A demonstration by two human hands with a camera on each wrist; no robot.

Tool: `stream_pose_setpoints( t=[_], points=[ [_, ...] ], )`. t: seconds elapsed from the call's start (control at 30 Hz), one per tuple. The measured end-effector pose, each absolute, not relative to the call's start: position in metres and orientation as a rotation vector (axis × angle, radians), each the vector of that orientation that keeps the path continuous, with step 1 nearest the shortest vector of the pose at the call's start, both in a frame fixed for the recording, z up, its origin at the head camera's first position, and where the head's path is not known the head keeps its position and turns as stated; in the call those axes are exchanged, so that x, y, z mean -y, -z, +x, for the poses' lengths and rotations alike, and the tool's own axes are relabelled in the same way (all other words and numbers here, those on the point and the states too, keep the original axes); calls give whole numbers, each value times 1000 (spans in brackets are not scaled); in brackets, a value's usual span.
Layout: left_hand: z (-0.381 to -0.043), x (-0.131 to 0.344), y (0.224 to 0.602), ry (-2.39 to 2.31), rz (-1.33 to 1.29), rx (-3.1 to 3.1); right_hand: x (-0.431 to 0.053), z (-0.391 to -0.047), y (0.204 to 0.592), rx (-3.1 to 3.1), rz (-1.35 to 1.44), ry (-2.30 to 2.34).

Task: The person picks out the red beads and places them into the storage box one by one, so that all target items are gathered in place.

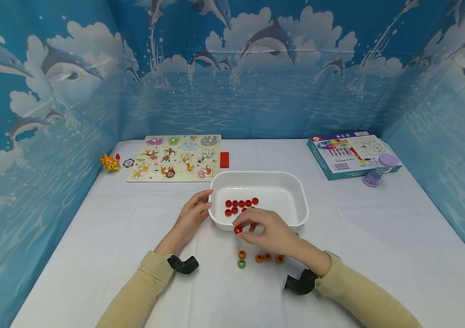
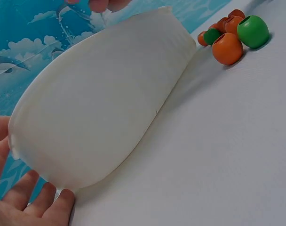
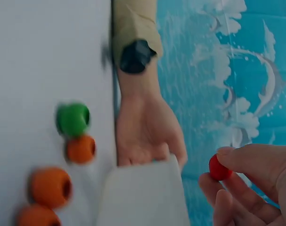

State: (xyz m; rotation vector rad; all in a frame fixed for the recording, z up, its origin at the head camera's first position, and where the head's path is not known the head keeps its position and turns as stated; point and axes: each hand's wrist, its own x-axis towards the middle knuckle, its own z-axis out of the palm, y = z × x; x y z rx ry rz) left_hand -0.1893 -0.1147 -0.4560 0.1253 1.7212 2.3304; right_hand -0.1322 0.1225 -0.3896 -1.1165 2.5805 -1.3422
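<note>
A white plastic tub (image 1: 273, 200) stands mid-table with several red beads (image 1: 235, 203) grouped on the left of its floor. Over its front rim, my right hand (image 1: 267, 230) pinches another red bead (image 3: 220, 167) between thumb and fingers. My left hand (image 1: 193, 214) rests against the tub's left end, fingers spread, with fingertips at the rim and outer wall. In front of the tub lie several orange beads (image 1: 259, 258) and a green bead (image 1: 241, 263); a second green one is mostly hidden behind my right wrist.
An animal peg puzzle board (image 1: 177, 158) lies at the back left beside a red block (image 1: 224, 160), an orange toy figure (image 1: 111, 162) and a small disc (image 1: 128, 163). A toy box (image 1: 351, 155) and a purple-lidded jar (image 1: 372, 178) are back right. Dolphin curtains surround the table.
</note>
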Motion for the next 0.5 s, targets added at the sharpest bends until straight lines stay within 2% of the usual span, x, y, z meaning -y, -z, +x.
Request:
stream_pose_setpoints(
  t=[0.2, 0.5],
  points=[
    [-189, 114, 456, -2362, 137, -1701, -139, -163, 382, -2653, -989, 1351],
    [-189, 114, 456, -2352, 132, -1697, -162, -204, 395, -2716, -713, 1232]
  ],
)
